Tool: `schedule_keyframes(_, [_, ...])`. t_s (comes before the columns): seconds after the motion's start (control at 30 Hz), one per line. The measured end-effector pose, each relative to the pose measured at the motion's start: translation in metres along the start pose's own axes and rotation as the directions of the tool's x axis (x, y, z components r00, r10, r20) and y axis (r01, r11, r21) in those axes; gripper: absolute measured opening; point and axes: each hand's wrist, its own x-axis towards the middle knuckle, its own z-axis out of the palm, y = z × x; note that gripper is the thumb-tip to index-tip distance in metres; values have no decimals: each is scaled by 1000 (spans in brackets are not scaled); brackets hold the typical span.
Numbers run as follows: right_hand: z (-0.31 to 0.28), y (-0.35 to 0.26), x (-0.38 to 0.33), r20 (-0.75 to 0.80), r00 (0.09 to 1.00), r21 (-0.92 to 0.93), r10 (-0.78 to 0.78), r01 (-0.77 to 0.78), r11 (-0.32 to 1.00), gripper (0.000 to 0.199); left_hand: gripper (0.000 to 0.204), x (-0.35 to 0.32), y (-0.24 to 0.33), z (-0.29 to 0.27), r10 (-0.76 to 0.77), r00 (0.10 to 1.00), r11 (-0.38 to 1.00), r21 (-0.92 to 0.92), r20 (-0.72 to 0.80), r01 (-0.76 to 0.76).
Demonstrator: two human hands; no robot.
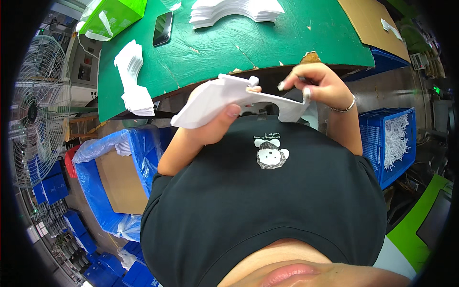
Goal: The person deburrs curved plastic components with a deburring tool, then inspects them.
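Note:
A stack of white die-cut card pieces (224,98) is held in front of my black shirt, just below the edge of the green table (267,48). My left hand (213,112) grips the stack from underneath with the thumb on its lower side. My right hand (318,81), wearing a thin bracelet, pinches the right end of the white pieces with its fingertips. More white card pieces lie on the table in a fanned pile (234,12) at the top and a stack (131,76) near the left edge.
A black phone (163,28) and a green bag (112,16) lie on the table. A cardboard box with blue plastic liner (114,177) stands at my left, a blue crate with white scraps (389,138) at my right, a fan (33,110) far left.

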Motion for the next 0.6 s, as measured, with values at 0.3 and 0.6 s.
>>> schedule_keyframes(0.3, [21, -6, 1, -235, 959, -133, -157, 128, 983, 4, 48, 36, -22, 9, -122, 882, 940, -339, -454, -44])
schedule_keyframes(0.6, [53, -2, 23, -318, 932, -112, -172, 143, 983, 11, 41, 54, -16, 36, -284, 891, 920, -361, -355, 150])
